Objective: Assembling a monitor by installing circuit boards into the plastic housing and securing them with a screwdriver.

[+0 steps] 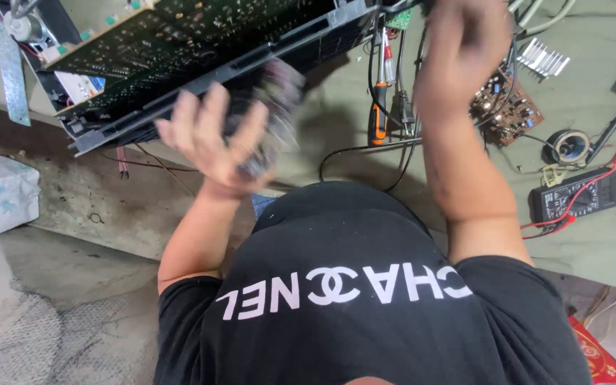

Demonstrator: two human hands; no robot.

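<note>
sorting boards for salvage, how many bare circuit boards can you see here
2. A large green circuit board sits tilted in the open grey chassis at top left, above the left hand. A small brown circuit board lies on the bench right of the right hand. Others may be hidden.

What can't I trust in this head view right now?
- Left hand: the grey thing in it is motion-blurred; kind unclear.
- Right hand: blurred, fingers cut by the top edge; grip unclear.
- Circuit board chassis: cropped at the top edge.
- Multimeter dial: too small.
</note>
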